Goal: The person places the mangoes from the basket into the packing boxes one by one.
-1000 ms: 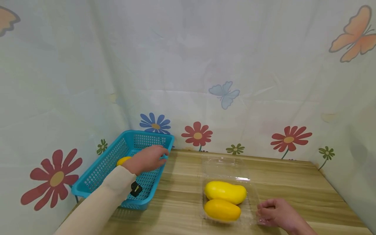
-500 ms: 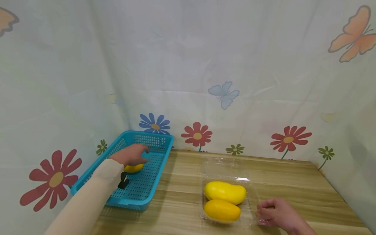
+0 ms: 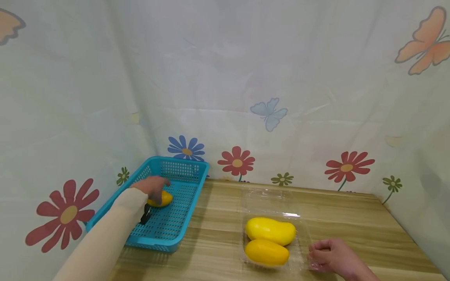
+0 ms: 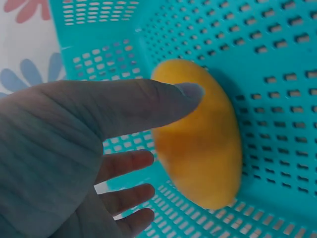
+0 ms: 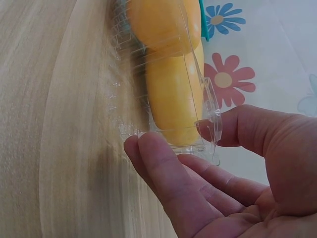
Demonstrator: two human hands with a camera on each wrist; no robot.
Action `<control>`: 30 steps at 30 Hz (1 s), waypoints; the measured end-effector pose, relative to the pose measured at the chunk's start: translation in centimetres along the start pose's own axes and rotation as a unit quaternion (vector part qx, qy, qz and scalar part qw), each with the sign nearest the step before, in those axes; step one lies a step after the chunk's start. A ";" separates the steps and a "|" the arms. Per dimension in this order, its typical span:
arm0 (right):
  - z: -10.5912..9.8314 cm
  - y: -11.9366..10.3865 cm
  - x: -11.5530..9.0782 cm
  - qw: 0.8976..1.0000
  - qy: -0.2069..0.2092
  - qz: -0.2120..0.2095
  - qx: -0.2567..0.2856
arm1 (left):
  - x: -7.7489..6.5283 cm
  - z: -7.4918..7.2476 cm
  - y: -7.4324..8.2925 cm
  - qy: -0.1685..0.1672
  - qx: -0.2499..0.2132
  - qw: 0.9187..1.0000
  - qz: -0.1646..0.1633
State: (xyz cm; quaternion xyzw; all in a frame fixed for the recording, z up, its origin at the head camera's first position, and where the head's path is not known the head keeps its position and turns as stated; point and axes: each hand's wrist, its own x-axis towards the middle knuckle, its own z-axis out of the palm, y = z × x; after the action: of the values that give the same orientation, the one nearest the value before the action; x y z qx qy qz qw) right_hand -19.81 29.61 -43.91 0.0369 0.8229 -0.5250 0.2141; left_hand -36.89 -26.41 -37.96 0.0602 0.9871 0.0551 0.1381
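Inside the blue basket (image 3: 186, 222), my left hand (image 3: 153, 186) is right at a yellow mango (image 4: 208, 158). Its thumb lies over the near side of the fruit in the left wrist view, while several loosely extended fingers show beside it. On the table, a clear plastic clamshell box (image 3: 299, 253) stands with its lid raised at the back. Two yellow fruits lie side by side in it: a longer, pale yellow one (image 3: 270, 230) and a mango (image 3: 266, 252) in front. My right hand (image 5: 233, 183) pinches the box's right edge between thumb and fingers.
The wooden table (image 3: 214, 234) runs back to a hanging white curtain (image 3: 218, 78) printed with flowers and butterflies. A black strap piece (image 3: 145, 214) sits by the left wrist. The basket's raised walls surround the left hand.
My left hand has moved left and down inside the basket, from near its right rim onto the mango. My right hand stays at the box edge.
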 end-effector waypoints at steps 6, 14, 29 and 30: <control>0.1 0.1 0.1 1.000 0.017 0.014 -0.009 | 0.4 1.0 -1.1 -0.013 0.005 1.000 -0.009; 0.2 0.1 0.1 1.000 0.018 0.016 0.014 | 0.7 1.5 -0.9 -0.013 0.009 1.000 -0.003; 0.1 0.3 0.2 1.000 0.018 0.017 0.016 | 0.8 2.0 -1.4 0.012 0.049 0.997 0.055; 0.2 0.3 0.2 1.000 0.019 0.016 0.016 | 0.8 2.0 -1.5 0.015 0.050 0.997 0.057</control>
State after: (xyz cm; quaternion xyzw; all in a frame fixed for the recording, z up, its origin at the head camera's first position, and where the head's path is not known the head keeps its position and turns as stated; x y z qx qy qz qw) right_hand -19.90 29.56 -44.30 0.0639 0.8177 -0.5335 0.2064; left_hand -37.27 -27.55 -40.30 0.1219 0.9855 0.0147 0.1171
